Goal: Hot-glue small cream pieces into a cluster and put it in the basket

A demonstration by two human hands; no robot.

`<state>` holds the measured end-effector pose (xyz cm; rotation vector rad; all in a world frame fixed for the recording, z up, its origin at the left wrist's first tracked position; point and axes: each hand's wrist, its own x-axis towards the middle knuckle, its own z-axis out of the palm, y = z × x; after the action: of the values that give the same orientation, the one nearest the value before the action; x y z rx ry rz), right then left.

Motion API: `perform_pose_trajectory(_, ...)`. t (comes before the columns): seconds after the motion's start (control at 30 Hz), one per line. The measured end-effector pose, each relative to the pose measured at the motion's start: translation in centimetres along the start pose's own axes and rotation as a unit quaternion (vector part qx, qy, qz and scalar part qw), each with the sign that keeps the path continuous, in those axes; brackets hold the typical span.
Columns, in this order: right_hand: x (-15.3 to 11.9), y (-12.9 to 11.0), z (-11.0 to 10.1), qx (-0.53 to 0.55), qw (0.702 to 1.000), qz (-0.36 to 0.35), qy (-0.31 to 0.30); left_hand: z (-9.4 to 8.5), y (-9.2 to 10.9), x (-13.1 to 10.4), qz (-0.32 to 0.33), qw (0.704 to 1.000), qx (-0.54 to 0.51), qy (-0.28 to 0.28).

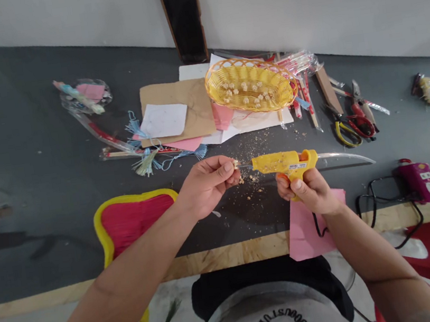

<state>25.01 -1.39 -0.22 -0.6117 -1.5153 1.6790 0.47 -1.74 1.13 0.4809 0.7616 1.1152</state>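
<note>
My right hand [305, 191] is wrapped round the handle of a yellow hot glue gun [275, 162], its nozzle pointing left. A clear glue stick [346, 155] sticks out of the gun's back end. My left hand [214, 182] pinches a small pale crumbly piece [235, 164] between thumb and fingers, right at the nozzle tip. Whether nozzle and piece touch, I cannot tell. Crumbs [250, 180] lie scattered on the grey table below. Similar small pale clusters sit in a yellow woven basket [226, 103] behind my hands.
A red fan with yellow trim [134, 198] lies by my left forearm. Pink paper [316, 226] hangs over the table's front edge. Scissors and pliers [357, 122] lie right, near a purple socket box [422, 182] with a black cord. A phone [182, 19] leans on the wall.
</note>
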Motion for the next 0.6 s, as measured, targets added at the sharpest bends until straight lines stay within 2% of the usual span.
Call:
perform_pose_trajectory(0.2, 0.03, -0.17, 0.11, 0.005, 1.0, 0.012, 0.002, 0.01, 0.0, 0.04, 0.0, 1.0, -0.002, 0.001)
perform_pose_trajectory(0.6, 0.12, -0.17, 0.11, -0.001, 1.0, -0.007, -0.011, 0.12, 0.03, -0.02, -0.002, 1.0, -0.009, 0.007)
